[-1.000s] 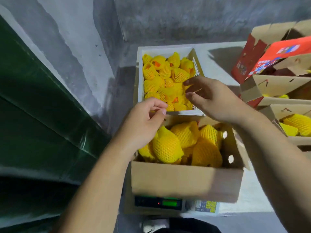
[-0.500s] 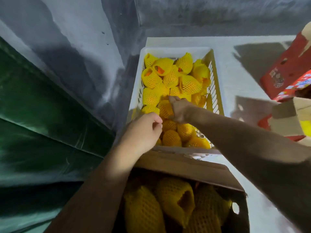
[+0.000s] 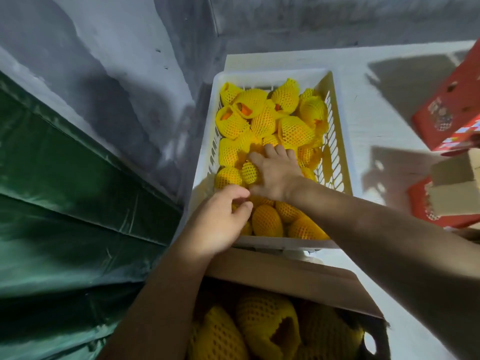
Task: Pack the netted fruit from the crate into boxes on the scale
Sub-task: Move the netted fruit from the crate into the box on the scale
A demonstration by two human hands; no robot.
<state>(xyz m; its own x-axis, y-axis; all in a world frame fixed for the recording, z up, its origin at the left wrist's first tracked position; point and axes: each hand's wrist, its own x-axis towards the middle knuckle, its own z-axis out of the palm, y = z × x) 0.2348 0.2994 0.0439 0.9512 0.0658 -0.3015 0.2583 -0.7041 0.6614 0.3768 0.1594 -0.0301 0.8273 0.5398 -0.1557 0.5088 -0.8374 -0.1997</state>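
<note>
Spread flat on the netted fruit [image 3: 294, 131], right hand [image 3: 276, 175] at crate centre, fingers straight toward 12 o'clock, thumb beside one small fruit [image 3: 250, 172] at its 9 o'clock; nothing lifted yet, no closed grasp visible. Loosely curled over the near-left fruit, left hand [image 3: 220, 222] at the crate's 7 o'clock corner, fingertips bent under; whether anything is pinched, cannot tell.

Largest to smallest: white table [image 3: 384, 157]; white slatted crate [image 3: 205, 157] at 12 o'clock, well filled; open cardboard box [image 3: 285, 279] at 6 o'clock, touching the crate's near wall, partly filled with fruit; red cartons [image 3: 449, 110] at 3 o'clock; single fruits. Scale hidden, presumably beneath the box.

Step in hand, as judged: selecting and reaching for the next fruit. Next move calls for closing fingers round one fruit, lifting clear of the crate rim, carrying back toward 6 o'clock into the box.

Both forearms extended forward, converging over the crate.
</note>
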